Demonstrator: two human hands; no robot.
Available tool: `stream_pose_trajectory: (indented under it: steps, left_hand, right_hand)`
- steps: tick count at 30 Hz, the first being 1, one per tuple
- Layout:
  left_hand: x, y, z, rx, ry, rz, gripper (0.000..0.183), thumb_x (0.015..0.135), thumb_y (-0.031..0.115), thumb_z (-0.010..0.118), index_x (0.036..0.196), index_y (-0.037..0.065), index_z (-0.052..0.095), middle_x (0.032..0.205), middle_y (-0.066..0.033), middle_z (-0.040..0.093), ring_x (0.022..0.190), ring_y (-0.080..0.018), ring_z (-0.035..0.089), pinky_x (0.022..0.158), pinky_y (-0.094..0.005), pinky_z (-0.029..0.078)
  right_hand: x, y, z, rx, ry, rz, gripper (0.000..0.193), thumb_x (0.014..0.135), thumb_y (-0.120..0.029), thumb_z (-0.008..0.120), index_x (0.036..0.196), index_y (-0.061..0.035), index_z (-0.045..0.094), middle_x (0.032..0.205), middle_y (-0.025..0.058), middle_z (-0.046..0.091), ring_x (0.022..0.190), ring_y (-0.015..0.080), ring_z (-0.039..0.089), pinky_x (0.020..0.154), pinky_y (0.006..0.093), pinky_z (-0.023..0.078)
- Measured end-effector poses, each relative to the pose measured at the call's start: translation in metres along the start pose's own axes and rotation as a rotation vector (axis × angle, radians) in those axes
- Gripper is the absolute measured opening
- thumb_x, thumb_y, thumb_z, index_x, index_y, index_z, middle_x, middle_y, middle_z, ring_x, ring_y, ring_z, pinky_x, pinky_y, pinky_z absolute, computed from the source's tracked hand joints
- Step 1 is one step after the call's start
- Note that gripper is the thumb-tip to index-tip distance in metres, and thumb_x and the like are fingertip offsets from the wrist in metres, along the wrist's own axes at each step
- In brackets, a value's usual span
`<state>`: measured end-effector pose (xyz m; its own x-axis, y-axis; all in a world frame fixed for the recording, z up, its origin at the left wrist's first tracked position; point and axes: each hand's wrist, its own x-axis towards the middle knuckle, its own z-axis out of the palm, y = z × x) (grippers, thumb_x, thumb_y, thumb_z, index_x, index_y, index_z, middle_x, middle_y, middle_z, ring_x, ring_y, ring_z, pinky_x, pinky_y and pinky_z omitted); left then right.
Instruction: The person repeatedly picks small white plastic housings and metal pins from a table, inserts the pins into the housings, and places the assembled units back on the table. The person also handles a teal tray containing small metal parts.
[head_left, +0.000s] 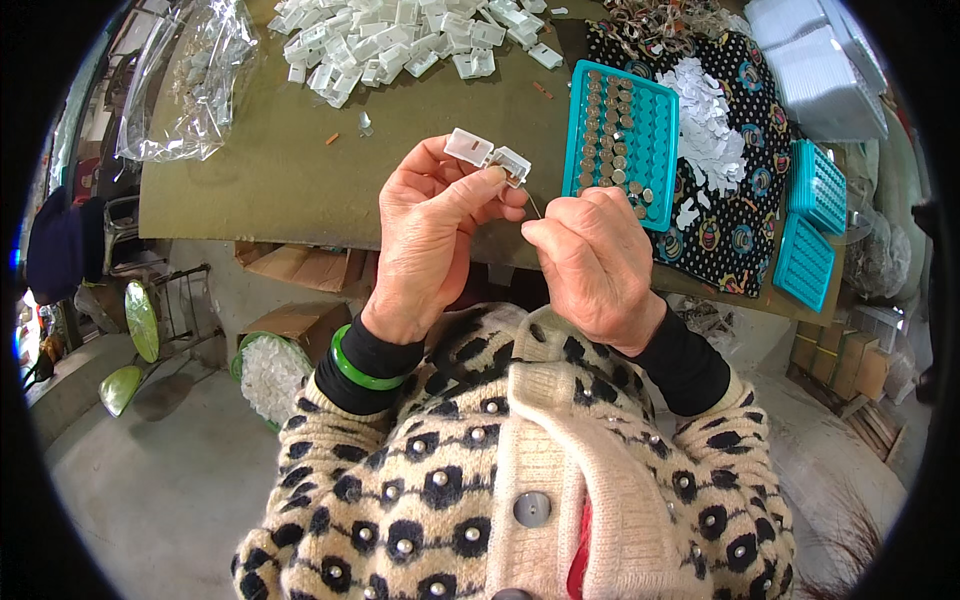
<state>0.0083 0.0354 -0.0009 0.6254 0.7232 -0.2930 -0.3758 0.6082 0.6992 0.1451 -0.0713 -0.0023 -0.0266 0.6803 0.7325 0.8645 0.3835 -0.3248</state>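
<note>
My left hand (pixel 425 225) grips a small white plastic case (pixel 469 147) above the near edge of the table. Its hinged lid stands open, and my thumb presses at the hollow part, where something brownish shows. Close by on the right, my right hand (pixel 597 262) is closed in a pinch. From its fingertips a thin wire-like piece (pixel 537 208) slants up toward the case; its exact kind is too small to tell. Just beyond my right hand lies a teal tray (pixel 659 215) with rows of round cups, many holding silvery button cells (pixel 606 140).
A heap of white plastic cases (pixel 400 35) covers the table's far side, with a clear plastic bag (pixel 190 85) on its left. White flakes (pixel 705 130) lie on a patterned black cloth (pixel 735 262). More teal trays (pixel 805 262) sit at the right edge. A green basket (pixel 240 345) stands below.
</note>
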Motion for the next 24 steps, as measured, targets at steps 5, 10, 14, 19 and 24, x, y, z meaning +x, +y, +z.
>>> stream_pose_trajectory:
  steps: [5,10,14,19,24]
  left_hand:
    - [-0.001,-0.001,0.0,0.002,0.002,-0.01,0.02,0.088,-0.003,0.067,0.104,0.001,0.057,0.091,-0.0113,0.068,0.077,-0.0219,0.07,0.07,-0.0324,0.06]
    - [-0.002,0.002,-0.004,-0.082,-0.034,-0.064,0.018,0.089,-0.001,0.066,0.104,0.001,0.057,0.092,-0.011,0.068,0.079,-0.0216,0.071,0.07,-0.0322,0.06]
    - [-0.002,0.004,-0.008,-0.155,-0.057,-0.108,0.018,0.089,-0.001,0.067,0.104,0.001,0.058,0.092,-0.0111,0.069,0.079,-0.0214,0.071,0.07,-0.0324,0.06]
    - [-0.005,0.005,-0.01,-0.122,-0.065,-0.054,0.016,0.088,-0.001,0.067,0.102,0.002,0.059,0.093,-0.0109,0.069,0.079,-0.0215,0.07,0.071,-0.0333,0.059]
    - [-0.008,0.008,-0.011,-0.119,-0.068,-0.019,0.017,0.087,-0.001,0.068,0.101,0.002,0.06,0.092,-0.0108,0.069,0.078,-0.0214,0.07,0.071,-0.0332,0.059]
  right_hand:
    - [0.0,-0.003,-0.002,-0.004,-0.047,-0.015,0.018,0.076,0.001,0.068,0.092,0.0007,0.061,0.085,0.0092,0.054,0.068,0.0196,0.054,0.06,0.0328,0.044]
    - [0.0,-0.003,0.001,0.056,-0.04,0.037,0.02,0.076,0.002,0.067,0.094,0.0,0.06,0.084,0.0103,0.057,0.068,0.0227,0.056,0.06,0.0343,0.044]
    - [0.001,-0.009,0.004,0.129,0.025,0.161,0.025,0.074,0.007,0.068,0.097,-0.0001,0.06,0.083,0.0116,0.061,0.067,0.0256,0.058,0.059,0.0359,0.044]
    - [0.004,-0.016,0.002,0.123,-0.013,0.146,0.029,0.075,0.011,0.071,0.099,-0.0007,0.06,0.085,0.0121,0.061,0.07,0.0274,0.059,0.06,0.0345,0.047]
    - [0.006,-0.019,0.001,0.083,-0.063,0.096,0.03,0.075,0.011,0.071,0.1,-0.001,0.06,0.085,0.012,0.061,0.069,0.0275,0.059,0.059,0.0354,0.045]
